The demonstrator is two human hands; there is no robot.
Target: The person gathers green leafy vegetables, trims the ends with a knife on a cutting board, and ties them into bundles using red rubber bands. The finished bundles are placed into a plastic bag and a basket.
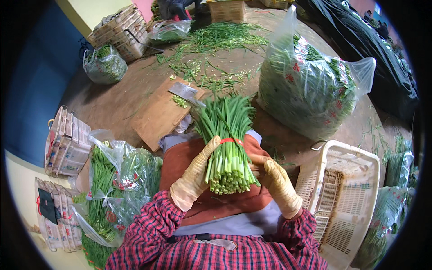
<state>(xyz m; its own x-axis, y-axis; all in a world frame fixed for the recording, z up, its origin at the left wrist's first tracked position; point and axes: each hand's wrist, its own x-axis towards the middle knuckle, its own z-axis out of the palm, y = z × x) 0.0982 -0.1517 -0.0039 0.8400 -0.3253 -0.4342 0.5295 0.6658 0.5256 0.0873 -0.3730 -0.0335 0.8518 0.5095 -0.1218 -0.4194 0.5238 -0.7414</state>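
A thick bunch of garlic chives, tied with a red band, is held over my lap. Its pale cut ends point towards me and the green leaves point away. My left hand, in a cream rubber glove, grips the bunch's left side, thumb beside the band. On the other side my gloved right hand holds the stems, its fingers partly hidden behind them. Just past the leaf tips, a cleaver rests on a wooden board beside small chopped trimmings.
A white plastic crate stands at my right. Large plastic bags of chives sit front right and at my left. Stacked crates line the left wall. Loose leaves litter the floor ahead, where a person's legs show.
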